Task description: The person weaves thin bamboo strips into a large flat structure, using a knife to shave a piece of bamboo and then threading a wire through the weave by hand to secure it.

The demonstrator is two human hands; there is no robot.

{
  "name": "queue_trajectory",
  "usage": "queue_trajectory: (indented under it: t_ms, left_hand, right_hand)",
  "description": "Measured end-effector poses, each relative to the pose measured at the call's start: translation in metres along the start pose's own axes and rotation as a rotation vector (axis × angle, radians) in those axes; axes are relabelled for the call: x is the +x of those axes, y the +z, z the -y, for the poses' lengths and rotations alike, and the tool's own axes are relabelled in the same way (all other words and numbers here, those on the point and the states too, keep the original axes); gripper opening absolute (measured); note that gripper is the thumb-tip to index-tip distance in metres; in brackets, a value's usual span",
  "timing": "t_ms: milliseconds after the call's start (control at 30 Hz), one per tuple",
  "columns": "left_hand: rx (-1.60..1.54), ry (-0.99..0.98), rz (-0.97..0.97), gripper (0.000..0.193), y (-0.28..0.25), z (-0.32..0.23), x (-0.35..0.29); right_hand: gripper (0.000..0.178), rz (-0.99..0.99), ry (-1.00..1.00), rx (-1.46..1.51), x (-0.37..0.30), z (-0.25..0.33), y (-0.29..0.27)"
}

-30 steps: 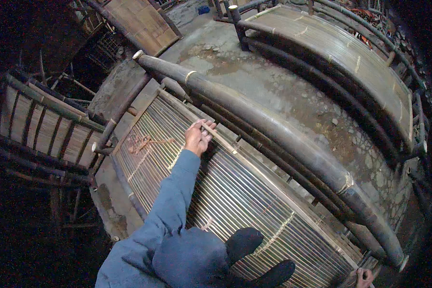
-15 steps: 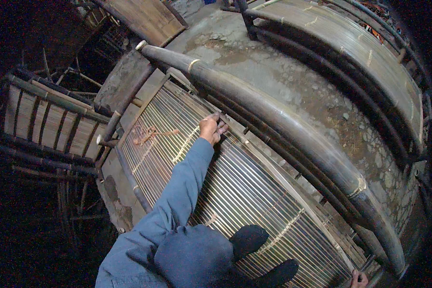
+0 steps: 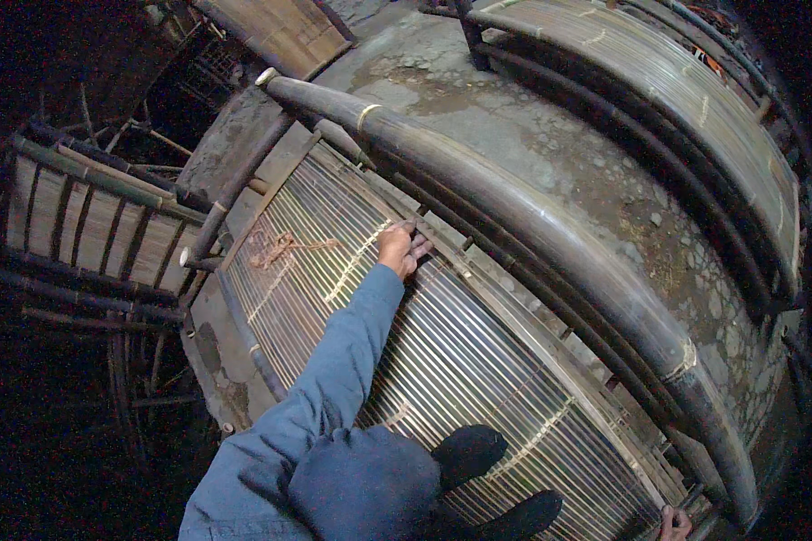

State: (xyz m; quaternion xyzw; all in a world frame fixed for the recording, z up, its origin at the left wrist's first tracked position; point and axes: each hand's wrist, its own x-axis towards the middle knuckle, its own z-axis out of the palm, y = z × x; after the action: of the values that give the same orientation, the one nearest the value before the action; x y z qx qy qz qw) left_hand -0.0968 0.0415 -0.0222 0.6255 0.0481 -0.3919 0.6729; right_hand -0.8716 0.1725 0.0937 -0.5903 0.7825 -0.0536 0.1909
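Under me lies a panel of thin bamboo slats [image 3: 460, 334], bound across with pale lashings. A long, narrow flat bamboo strip [image 3: 550, 347] runs along its far right edge. My left hand [image 3: 404, 249] reaches across the slats to that edge, its thumb and fingers pinched around the strip's upper part. At the lower right, my right hand [image 3: 674, 524] is partly cut off by the picture's border; its fingers curl at the strip's other end. Orange-brown twine [image 3: 284, 248] lies loosely coiled on the slats, left of my left hand.
My dark-covered feet [image 3: 468, 456] rest on the slats. A thick bamboo pole [image 3: 514, 212] flanks the panel. Beyond the stony floor [image 3: 641, 234] stands another slatted bamboo bench [image 3: 641, 72]. At left is a slatted bamboo piece [image 3: 99, 216], and a wooden board [image 3: 275, 36] lies behind.
The view has shifted slightly. My left hand has moved very little along the panel's edge, and its fingers still pinch the strip. My right hand stays at the lower right.
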Motion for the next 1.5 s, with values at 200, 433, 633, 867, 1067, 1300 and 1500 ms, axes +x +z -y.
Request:
queue_trajectory:
  t_ms: [200,433,633,867,1067,1300,1500]
  left_hand:
    - [-0.090,0.033,0.033,0.032,-0.029,0.000,0.034]
    - [1.133,1.033,-0.105,0.042,0.003,0.010,-0.022]
    - [1.527,1.222,0.143,0.040,-0.025,0.025,0.009]
    - [1.620,1.239,0.177,0.037,-0.005,0.016,-0.004]
    - [1.447,1.430,0.719,0.036,0.043,0.068,-0.070]
    - [1.504,1.314,0.693,0.030,-0.016,0.077,-0.013]
    - [1.398,1.249,0.785,0.029,0.026,0.015,-0.108]
  right_hand:
    - [0.046,-0.080,-0.082,-0.037,0.015,-0.014,0.009]
    - [0.038,0.038,0.064,0.163,0.054,-0.039,0.050]
    - [0.050,0.122,-0.096,0.035,0.105,-0.091,0.120]
    - [0.055,0.162,0.050,0.090,0.096,-0.034,0.112]
    - [0.046,-0.268,-0.192,-0.025,0.092,-0.054,0.141]
    - [0.074,-0.482,0.089,-0.098,0.089,0.022,0.152]
    - [0.056,-0.551,0.044,-0.119,0.064,0.015,0.151]
